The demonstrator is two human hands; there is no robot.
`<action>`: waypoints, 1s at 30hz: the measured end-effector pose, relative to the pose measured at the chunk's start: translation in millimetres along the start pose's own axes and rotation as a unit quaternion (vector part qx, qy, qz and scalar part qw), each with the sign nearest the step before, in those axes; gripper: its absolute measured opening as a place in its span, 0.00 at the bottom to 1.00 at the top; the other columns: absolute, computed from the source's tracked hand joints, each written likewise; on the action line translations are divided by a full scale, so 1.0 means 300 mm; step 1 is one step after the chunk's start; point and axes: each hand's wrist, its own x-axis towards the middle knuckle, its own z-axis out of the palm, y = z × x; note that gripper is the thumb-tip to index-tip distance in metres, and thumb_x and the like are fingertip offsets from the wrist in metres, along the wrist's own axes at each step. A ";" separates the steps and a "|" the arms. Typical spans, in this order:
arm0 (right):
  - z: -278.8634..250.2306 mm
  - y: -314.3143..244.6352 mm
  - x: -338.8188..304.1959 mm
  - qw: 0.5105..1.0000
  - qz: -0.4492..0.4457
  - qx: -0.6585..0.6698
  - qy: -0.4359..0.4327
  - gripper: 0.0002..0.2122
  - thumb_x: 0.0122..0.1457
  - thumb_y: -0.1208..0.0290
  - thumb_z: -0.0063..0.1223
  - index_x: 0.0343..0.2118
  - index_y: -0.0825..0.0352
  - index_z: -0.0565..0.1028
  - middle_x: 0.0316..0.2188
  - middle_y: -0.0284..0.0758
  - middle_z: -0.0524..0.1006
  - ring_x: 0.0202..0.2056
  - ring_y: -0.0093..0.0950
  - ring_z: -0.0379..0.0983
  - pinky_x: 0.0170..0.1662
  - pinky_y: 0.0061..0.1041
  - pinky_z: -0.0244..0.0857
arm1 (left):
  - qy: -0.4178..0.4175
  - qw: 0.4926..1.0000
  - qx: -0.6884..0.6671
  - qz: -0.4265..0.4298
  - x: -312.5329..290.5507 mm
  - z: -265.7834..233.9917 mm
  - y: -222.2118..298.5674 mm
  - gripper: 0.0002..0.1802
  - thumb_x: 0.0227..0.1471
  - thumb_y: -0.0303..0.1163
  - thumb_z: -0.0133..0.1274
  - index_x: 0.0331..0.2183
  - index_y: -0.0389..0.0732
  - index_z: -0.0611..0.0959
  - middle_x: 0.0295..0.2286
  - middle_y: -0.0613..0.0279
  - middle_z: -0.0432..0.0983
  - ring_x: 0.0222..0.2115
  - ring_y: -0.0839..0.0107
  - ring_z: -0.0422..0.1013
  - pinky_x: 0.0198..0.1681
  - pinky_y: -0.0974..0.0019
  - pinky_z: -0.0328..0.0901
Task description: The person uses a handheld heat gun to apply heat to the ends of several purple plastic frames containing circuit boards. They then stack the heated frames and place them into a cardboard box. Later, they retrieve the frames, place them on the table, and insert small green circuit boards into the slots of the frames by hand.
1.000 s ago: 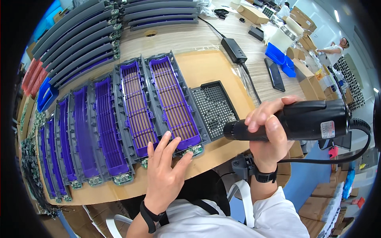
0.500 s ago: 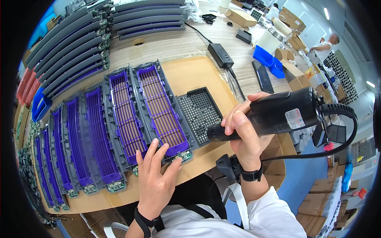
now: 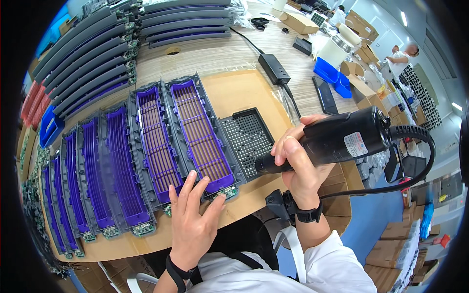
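My right hand (image 3: 303, 161) is wrapped round a black corded electric screwdriver (image 3: 342, 139). Its nose points left, over the near right corner of a black perforated screw tray (image 3: 246, 139) dotted with small bright screws; its tip is hard to make out. My left hand (image 3: 195, 215) has its fingers spread, the fingertips at the near end of the rightmost grey panel with a purple grille (image 3: 205, 141). A green circuit board (image 3: 225, 193) shows at that end beside my fingers. Several similar grey and purple panels (image 3: 124, 171) lie side by side to the left.
Stacks of curved grey panels (image 3: 88, 63) fill the far left. Cardboard (image 3: 244, 88) covers the near table. Beyond the tray lie a black power adapter (image 3: 273, 68), a phone (image 3: 324, 95) and blue bins (image 3: 332, 75). The screwdriver's cable (image 3: 381, 188) loops at right. A person (image 3: 403, 58) is far off.
The screwdriver and my right hand have shifted very slightly left. My left hand stays at the panel's near end. The whole view has moved a little.
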 end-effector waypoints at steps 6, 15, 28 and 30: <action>-0.002 0.002 0.004 1.000 -0.006 0.004 -0.012 0.18 0.50 0.89 0.54 0.45 0.74 0.66 0.20 0.34 0.74 0.20 0.20 0.70 0.24 0.18 0.65 | 0.009 1.000 0.000 0.005 -0.002 0.002 -0.002 0.08 0.44 0.27 0.61 0.31 0.46 0.86 0.48 0.55 0.70 0.57 0.52 0.60 0.60 0.39 0.47; 0.024 -0.091 -0.052 0.995 -0.042 0.076 -0.043 0.23 0.52 0.81 0.55 0.48 0.64 0.57 0.17 0.31 0.69 0.19 0.25 0.68 0.29 0.30 0.68 | 0.021 1.000 0.003 0.012 -0.004 0.011 -0.015 0.10 0.41 0.26 0.63 0.31 0.47 0.86 0.48 0.56 0.71 0.56 0.53 0.62 0.59 0.39 0.49; 0.023 -0.049 -0.118 0.988 -0.011 0.044 -0.145 0.23 0.50 0.85 0.54 0.46 0.65 0.56 0.19 0.33 0.70 0.22 0.26 0.70 0.32 0.30 0.70 | 0.019 1.000 0.006 0.015 -0.007 0.011 -0.020 0.13 0.39 0.28 0.64 0.33 0.49 0.86 0.48 0.57 0.71 0.56 0.53 0.61 0.59 0.39 0.49; 0.023 -0.044 -0.120 0.989 -0.010 0.043 -0.144 0.23 0.50 0.85 0.54 0.46 0.65 0.57 0.19 0.33 0.70 0.22 0.26 0.70 0.32 0.30 0.70 | 0.021 1.000 0.001 0.012 -0.007 0.011 -0.019 0.13 0.39 0.27 0.64 0.32 0.49 0.86 0.48 0.57 0.71 0.56 0.54 0.61 0.59 0.39 0.49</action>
